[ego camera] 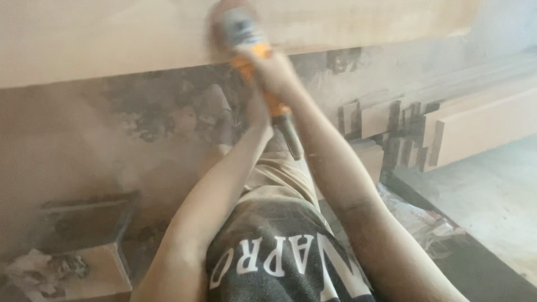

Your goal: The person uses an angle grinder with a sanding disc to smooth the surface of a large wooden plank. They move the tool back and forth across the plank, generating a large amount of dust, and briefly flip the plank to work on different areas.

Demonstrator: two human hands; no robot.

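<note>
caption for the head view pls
Both hands press an orange handheld power sander against a pale wooden board amid dust.

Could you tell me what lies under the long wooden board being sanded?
Under the board, a dusty floor with dark debris shows; the power sander and haze hide the rest.

Person, seen from above. Arms are bare to above the elbow; no sleeves, gloves, watch or rings are seen. Left hand (258, 112) and right hand (274, 70) are blurred, so fingers cannot be told apart. Dark grey shirt (279, 246), dusted pale, is printed with large white block letters. Tan trousers (279, 173) are worn below.
</note>
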